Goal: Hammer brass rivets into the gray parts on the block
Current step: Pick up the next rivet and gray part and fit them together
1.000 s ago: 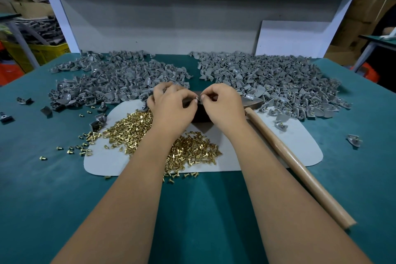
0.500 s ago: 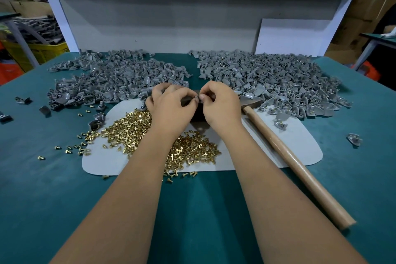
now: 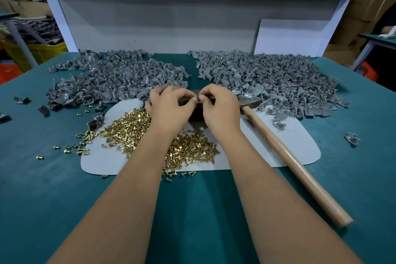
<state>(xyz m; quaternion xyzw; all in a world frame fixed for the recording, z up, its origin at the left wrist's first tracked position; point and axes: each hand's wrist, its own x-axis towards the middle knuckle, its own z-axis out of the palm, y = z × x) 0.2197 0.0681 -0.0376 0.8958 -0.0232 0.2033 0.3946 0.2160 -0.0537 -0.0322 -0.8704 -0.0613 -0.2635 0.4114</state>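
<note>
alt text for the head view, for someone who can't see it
Two hands meet fingertip to fingertip over a dark block, pinching something small. Brass rivets lie below, two gray part piles behind, and a hammer lies unheld at right.

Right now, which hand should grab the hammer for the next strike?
Right hand, probably. The hammer lies on its side of the block, head beside the right knuckles, handle running toward the right forearm. The left hand would have to cross over.
</note>
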